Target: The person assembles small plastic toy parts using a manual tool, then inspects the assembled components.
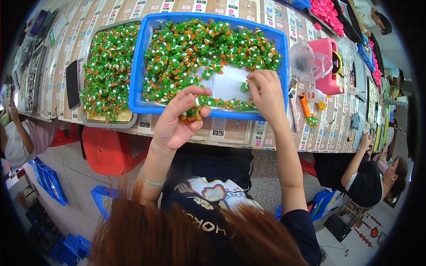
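Observation:
A blue plastic bin (286,66) on the table holds a heap of small green, orange and white figures (177,48); white lining (230,83) shows through a gap in the heap. My left hand (177,117) is turned palm up over the bin's near edge, its fingers curled around several of these figures (191,116). Inside the bin's right part, my right hand (267,91) pinches a small green figure (245,86) between thumb and fingertips. What the figures depict is too small to tell.
Left of the bin stands a grey tray (128,122) heaped with like figures, beside a black phone (73,84). To the right are a pink tape dispenser (327,66), a white bottle (316,95) and an orange-handled tool (304,105). A co-worker (368,181) sits farther right.

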The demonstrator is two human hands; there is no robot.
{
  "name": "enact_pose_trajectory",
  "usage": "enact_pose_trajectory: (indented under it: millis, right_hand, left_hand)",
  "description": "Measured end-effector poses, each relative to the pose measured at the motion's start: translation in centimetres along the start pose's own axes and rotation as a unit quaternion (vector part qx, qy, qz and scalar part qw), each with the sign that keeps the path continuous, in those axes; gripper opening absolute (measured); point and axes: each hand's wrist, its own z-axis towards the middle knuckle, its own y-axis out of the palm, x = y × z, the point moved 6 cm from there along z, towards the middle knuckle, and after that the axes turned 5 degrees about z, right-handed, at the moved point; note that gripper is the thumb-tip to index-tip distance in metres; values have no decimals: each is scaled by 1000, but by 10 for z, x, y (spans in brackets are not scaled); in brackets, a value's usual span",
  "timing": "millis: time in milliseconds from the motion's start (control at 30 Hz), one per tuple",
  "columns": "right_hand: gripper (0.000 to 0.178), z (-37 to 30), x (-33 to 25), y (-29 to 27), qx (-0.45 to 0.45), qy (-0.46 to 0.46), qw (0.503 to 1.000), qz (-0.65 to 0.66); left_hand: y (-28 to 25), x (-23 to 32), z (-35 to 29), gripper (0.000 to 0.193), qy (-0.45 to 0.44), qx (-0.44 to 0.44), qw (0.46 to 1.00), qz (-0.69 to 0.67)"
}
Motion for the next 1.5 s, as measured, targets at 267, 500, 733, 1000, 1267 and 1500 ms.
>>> enact_pose_trajectory:
  millis: [267,500,733,1000,1267,1500]
  right_hand:
    - [19,1,1,13,-86,-36,991,-99]
    - [18,-12,-35,27,-165,293,633,697]
    - [15,-29,-70,52,-252,297,458,799]
    - [13,-34,-78,53,-231,304,434,816]
    - [17,-35,-78,38,-183,302,445,823]
    - [30,-27,-79,20,-48,179,705,684]
  left_hand:
    - [-4,-2,-5,17,-13,31,998,-57]
    - [-5,7,-3,15,7,108,987,120]
    - [15,12,-6,26,44,92,874,475]
    - [14,15,-15,26,126,92,865,476]
    - [17,23,-18,29,210,68,802,556]
    - [13,15,-14,30,116,75,902,409]
